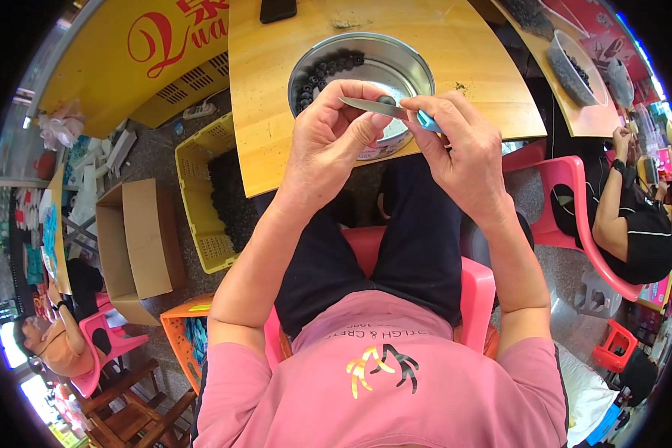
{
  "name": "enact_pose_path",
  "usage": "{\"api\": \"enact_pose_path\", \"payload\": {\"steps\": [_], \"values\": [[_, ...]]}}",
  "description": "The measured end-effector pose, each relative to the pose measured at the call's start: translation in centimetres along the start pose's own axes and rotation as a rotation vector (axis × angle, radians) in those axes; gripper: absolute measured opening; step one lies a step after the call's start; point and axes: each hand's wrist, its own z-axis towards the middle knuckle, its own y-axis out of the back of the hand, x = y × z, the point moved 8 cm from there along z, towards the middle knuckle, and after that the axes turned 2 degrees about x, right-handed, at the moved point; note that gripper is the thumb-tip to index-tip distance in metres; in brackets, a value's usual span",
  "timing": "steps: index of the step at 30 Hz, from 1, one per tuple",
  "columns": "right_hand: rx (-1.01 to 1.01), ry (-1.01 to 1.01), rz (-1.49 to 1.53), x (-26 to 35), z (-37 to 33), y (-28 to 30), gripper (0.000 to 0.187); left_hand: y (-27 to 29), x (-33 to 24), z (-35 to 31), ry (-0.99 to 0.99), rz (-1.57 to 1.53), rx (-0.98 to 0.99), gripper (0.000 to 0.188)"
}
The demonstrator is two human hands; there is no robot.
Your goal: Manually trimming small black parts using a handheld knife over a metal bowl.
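My right hand (pixel 463 145) is closed round the light-blue handle of a small knife (pixel 373 106), its blade pointing left. My left hand (pixel 328 145) is closed by the blade, with a small dark round piece (pixel 386 100) at its fingertips, just behind the blade. The thumb lies against or close to the blade; its exact contact is unclear. Both hands are over the near side of a round steel basin (pixel 420 63). Several dark round pieces (pixel 321 73), some with pale centres, lie along the left inside of the basin, partly hidden by my left hand.
The basin stands on a wooden table (pixel 470 56) with a black phone (pixel 278 9) at its far edge. Left on the floor are a yellow crate (pixel 192 168) of dark pieces and a cardboard box (pixel 151 231). People sit on pink chairs (pixel 564 168) at both sides.
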Motion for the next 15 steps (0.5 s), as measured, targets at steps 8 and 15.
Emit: {"api": "enact_pose_path", "payload": {"steps": [8, 15], "values": [[-0.024, -0.030, -0.028, -0.69, -0.32, -0.27, 0.018, -0.14, 0.21, 0.12, -0.032, -0.021, 0.020, 0.020], [-0.040, 0.019, -0.039, -0.83, -0.15, -0.19, 0.019, -0.12, -0.42, 0.26, -0.045, 0.025, 0.008, 0.020]]}}
